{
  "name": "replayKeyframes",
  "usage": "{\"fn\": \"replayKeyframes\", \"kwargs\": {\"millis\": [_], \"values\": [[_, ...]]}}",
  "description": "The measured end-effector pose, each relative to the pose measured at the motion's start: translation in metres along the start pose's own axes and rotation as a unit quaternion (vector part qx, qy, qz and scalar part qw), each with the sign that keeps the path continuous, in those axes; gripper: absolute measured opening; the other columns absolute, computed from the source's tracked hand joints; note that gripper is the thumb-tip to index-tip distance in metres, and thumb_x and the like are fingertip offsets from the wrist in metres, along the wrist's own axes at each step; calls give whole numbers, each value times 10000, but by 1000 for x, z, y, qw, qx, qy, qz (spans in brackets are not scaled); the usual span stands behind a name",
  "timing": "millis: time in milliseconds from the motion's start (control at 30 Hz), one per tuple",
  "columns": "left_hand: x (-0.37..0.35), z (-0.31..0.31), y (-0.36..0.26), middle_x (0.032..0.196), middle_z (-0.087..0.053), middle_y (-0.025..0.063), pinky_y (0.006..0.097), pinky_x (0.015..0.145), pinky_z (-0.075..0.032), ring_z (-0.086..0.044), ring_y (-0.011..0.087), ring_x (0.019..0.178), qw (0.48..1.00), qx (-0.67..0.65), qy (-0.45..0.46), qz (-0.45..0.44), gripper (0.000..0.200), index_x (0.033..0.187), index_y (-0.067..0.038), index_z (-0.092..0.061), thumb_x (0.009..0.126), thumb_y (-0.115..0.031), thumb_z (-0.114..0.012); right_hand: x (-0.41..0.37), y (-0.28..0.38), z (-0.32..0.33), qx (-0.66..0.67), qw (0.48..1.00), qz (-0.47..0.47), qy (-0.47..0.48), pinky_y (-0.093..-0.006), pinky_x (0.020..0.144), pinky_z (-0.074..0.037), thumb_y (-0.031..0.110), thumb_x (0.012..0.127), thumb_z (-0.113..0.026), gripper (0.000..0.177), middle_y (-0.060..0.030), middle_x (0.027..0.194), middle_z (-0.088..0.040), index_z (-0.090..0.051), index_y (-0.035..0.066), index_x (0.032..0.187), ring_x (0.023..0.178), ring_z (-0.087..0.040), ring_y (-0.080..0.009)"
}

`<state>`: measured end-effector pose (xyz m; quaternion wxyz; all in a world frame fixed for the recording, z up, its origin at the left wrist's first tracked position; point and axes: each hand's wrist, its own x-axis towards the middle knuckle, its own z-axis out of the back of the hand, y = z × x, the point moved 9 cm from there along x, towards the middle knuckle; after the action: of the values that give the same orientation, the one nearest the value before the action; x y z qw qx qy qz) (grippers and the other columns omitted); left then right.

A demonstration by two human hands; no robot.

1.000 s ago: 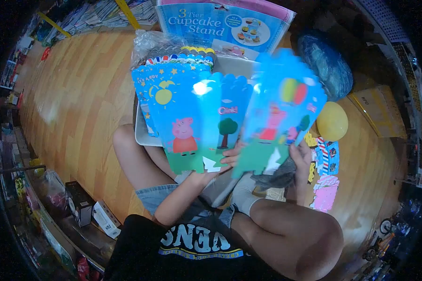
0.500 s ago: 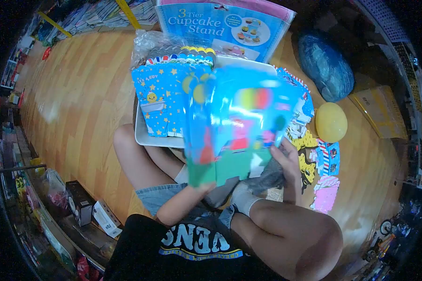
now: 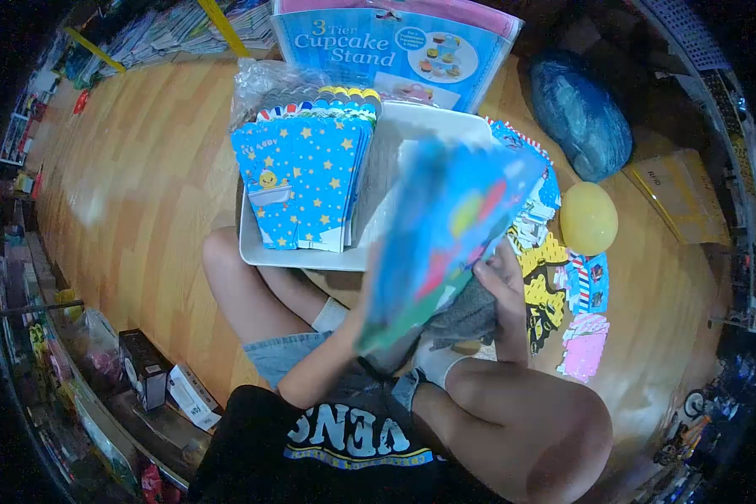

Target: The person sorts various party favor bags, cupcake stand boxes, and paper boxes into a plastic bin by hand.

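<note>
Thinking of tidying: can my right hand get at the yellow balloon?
Probably yes: the yellow balloon sits near the right hand, nothing tall between, though that hand seems busy with blue cards.

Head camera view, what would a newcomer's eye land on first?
Probably the blurred blue-and-green cartoon-printed cardboard at the centre, partly covering the white rectangular tray. Next, the stack of blue cardboard pieces with yellow stars at the tray's left. The large blue-and-pink "3 Tier Cupcake Stand" package beyond the tray and the rounded yellow balloon at right also stand out.
</note>
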<state>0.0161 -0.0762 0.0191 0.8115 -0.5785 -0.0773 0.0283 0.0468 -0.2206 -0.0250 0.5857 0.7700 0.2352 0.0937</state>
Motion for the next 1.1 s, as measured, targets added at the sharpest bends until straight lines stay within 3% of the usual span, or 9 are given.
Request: {"fn": "replayKeyframes", "kwargs": {"millis": [100,133,233,300,667,733,800,933,1100], "values": [[8,43,21,1065,-518,69,307,864,-399,-484,178,1021,889,-436,-70,123,402,1149,-22,-436,882,-321,-416,5,24,11,-43,993,67,-88,-313,875,-364,87,780,-600,416,-84,1070,-529,-431,-6,1149,1004,-487,-168],[8,52,24,1125,-490,101,319,900,-364,-449,174,1071,898,-421,-62,111,528,1133,13,-454,880,-438,-348,5,33,19,-65,982,99,-144,-310,869,-367,82,779,-601,392,-79,1057,-532,-445,-4,1128,994,-490,-167],[13,58,23,1192,-433,135,339,933,-332,-409,202,1123,919,-380,-66,83,513,1212,3,-377,862,-364,-459,19,45,22,-191,964,131,-129,-300,832,-390,97,780,-613,334,-78,1019,-532,-470,-18,1059,947,-507,-158],[25,52,-14,1230,-371,170,362,949,-315,-382,244,1145,978,-185,-68,-71,652,1295,-11,-230,798,-231,-590,25,55,16,-324,923,154,-139,-279,795,-416,82,763,-637,384,-97,1005,-534,-441,-22,1077,906,-533,-158],[18,36,8,1230,-344,181,403,979,-280,-355,267,1170,973,-185,-77,-118,885,1347,-87,-99,683,-59,-684,21,28,26,-267,952,92,-121,-294,804,-433,89,699,-697,713,-154,1095,-501,-272,-3,1264,968,-543,-188],[16,32,12,1234,-344,173,402,981,-276,-350,264,1173,976,-184,-51,-109,907,1351,-82,-86,674,-59,-689,10,27,38,-366,916,77,-145,-312,804,-437,99,681,-706,735,-183,1125,-498,-275,-2,1268,983,-548,-226],[12,33,11,1236,-342,171,399,984,-271,-344,262,1178,976,-175,-48,-118,886,1346,-78,-101,678,-51,-684,8,36,37,-424,889,135,-109,-333,792,-449,109,676,-704,664,-199,1096,-535,-350,-5,1227,965,-570,-279],[8,32,11,1180,-381,154,370,958,-309,-385,239,1136,985,-99,-34,-136,692,1265,-56,-221,711,19,-630,-7,43,25,-558,829,44,4,-352,762,-462,111,674,-699,520,-170,1011,-590,-472,23,1133,911,-583,-322],[5,41,34,1046,-447,116,310,852,-384,-463,187,1001,967,-236,-84,-37,436,1108,-44,-318,758,81,-546,-35,98,52,-593,791,36,-145,-295,714,-458,112,715,-674,240,-130,878,-631,-595,7,916,799,-616,-215]]}}
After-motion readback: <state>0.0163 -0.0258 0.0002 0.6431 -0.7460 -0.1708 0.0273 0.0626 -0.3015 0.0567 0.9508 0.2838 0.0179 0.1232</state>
